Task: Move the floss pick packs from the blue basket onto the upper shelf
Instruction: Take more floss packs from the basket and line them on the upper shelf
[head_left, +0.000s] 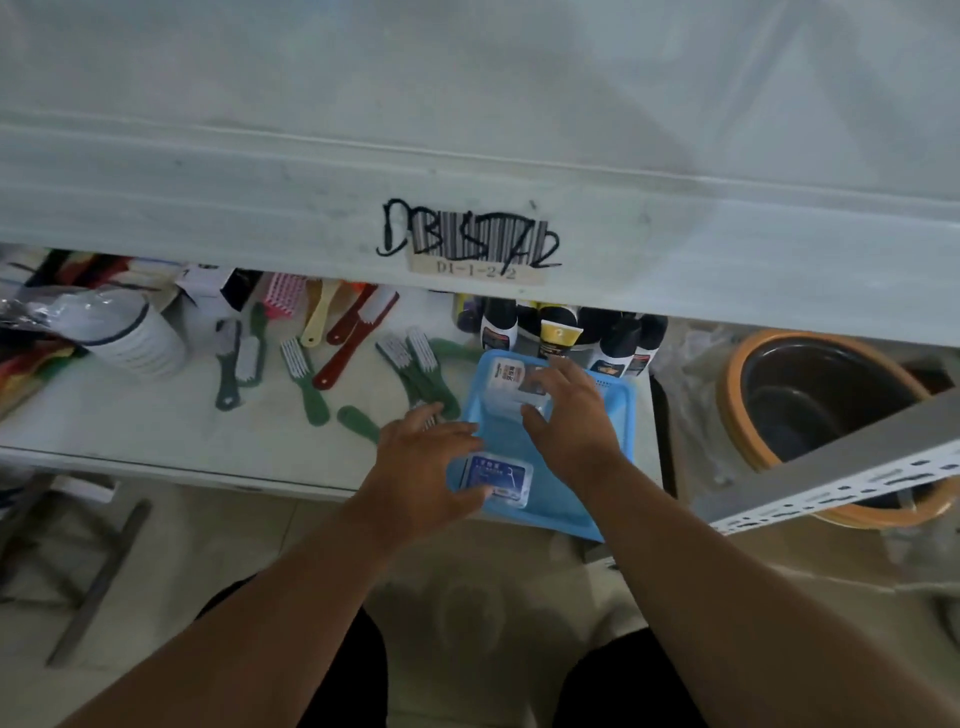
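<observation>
A blue basket (613, 415) sits at the right end of the lower shelf, overhanging its front edge. Inside lie floss pick packs: a blue-labelled one (501, 475) at the near left and a stack of clear ones (511, 384) at the far end. My left hand (428, 467) curls around the blue-labelled pack, thumb under it and fingers over its top edge. My right hand (569, 415) lies over the far stack, thumb at its near edge and fingers spread on top. The upper shelf (467, 104) fills the top of the view, bare and white, with a barcode label on its front lip.
Green, red and yellow brushes (311, 364) lie scattered on the lower shelf left of the basket. Dark bottles (561, 327) stand right behind it. A white jar (135, 338) sits far left. An orange-rimmed bucket (831, 415) and a perforated metal rail (831, 483) are at the right.
</observation>
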